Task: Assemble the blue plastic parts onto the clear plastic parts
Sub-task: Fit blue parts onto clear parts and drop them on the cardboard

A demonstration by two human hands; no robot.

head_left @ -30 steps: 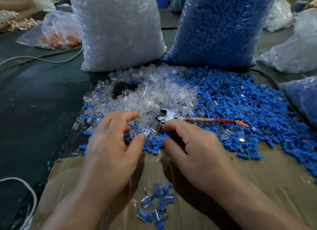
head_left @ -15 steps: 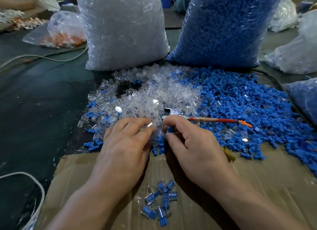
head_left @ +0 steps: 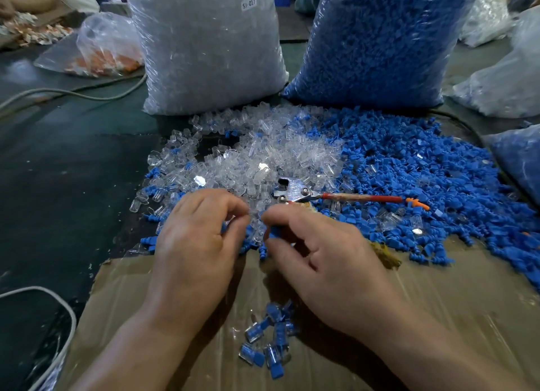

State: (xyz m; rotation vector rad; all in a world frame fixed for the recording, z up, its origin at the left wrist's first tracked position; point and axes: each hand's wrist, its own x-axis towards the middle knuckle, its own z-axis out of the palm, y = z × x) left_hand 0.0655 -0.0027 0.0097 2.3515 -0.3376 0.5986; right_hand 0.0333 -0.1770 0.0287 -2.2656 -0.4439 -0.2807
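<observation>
1. The blue part (head_left: 274, 234) is pinched between the thumb and forefinger of the right hand (head_left: 324, 262), over the near edge of the loose parts. The left hand (head_left: 201, 244) is close beside it, fingers curled and tips pressed together on what looks like a clear part (head_left: 230, 220), though this is mostly hidden
2. What could go wrong, as I judge it: the two pieces are small and held only at the fingertips, so a crooked push could jam the blue part or flick it out of the pinch. If dropped, it would vanish among identical pieces directly below
3. The pliers (head_left: 295, 190) lie just beyond the fingertips, and a careless reach could knock into them
4. A few finished pieces (head_left: 271, 341) lie on the cardboard (head_left: 453, 317) between the wrists
5. Beyond the hands, the clear pile (head_left: 263, 154) and the blue pile (head_left: 423, 180) run into each other, so picking by feel may bring up the wrong kind
6. The dark tabletop (head_left: 64, 171) also carries a tall clear bag (head_left: 204, 46), a blue bag (head_left: 374, 40) and a cable (head_left: 58, 92). The room is dim and crowded with more sacks
</observation>
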